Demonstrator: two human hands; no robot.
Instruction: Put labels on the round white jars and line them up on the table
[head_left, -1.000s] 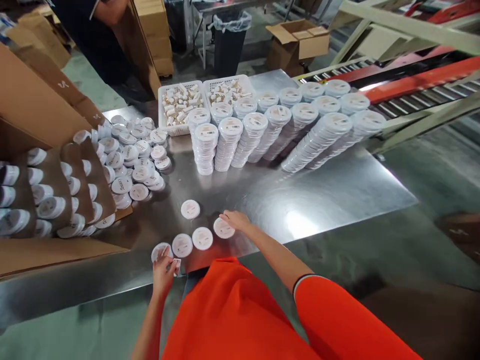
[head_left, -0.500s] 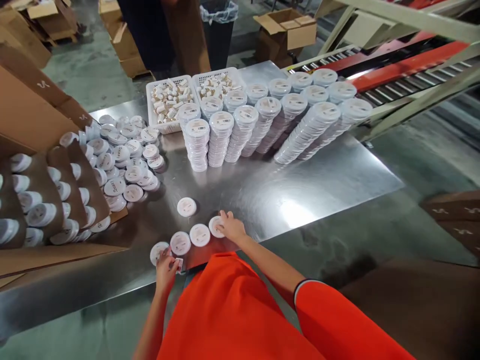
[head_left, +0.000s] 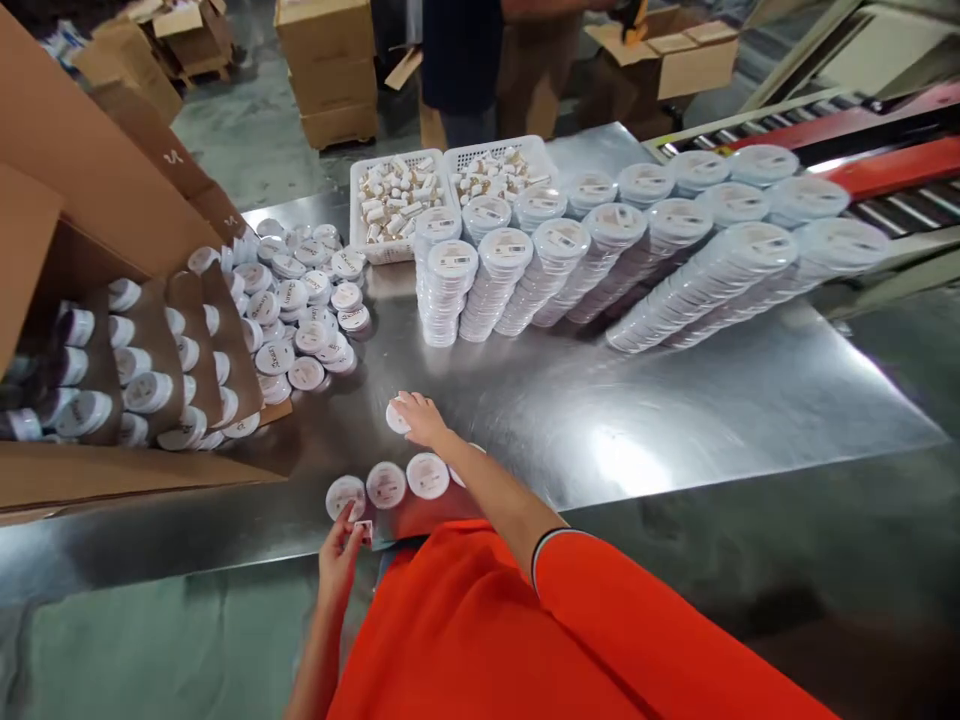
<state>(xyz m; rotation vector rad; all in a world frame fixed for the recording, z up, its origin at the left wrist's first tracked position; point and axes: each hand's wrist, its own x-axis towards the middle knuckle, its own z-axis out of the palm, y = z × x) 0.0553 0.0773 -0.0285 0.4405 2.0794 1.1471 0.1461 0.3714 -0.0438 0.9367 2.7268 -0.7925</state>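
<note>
Right hand (head_left: 420,420) is out over the steel table (head_left: 675,430), fingers curved down on a round white tub (head_left: 397,418) - can't tell if that's a grip or only contact. That tub lies ahead and slightly left of the wrist, well clear of the table's near edge. Round, so no long axis. Right hand is the nearer one to it; left hand (head_left: 339,565) is closer to the table edge, fingers closed in a pinch on a small white card (head_left: 364,530).

Near row along that edge: a labelled tub (head_left: 346,497) just above the left fingers, then two more, (head_left: 386,485) and (head_left: 428,476), with a fourth tub (head_left: 469,465) partly behind the right forearm.

Containers: two white plastic baskets (head_left: 397,200) (head_left: 495,165) at the far side, full of small cream-coloured pieces - exact parts too small to tell. In front of them, tilted rows of stacked tubs (head_left: 705,270). Left side: loose heap of tubs (head_left: 300,320) beside an open cardboard carton (head_left: 112,240), whose brown dividers (head_left: 195,340) separate rows of tubs on edge. Roller conveyor (head_left: 892,200) beyond the right end of the table.
</note>
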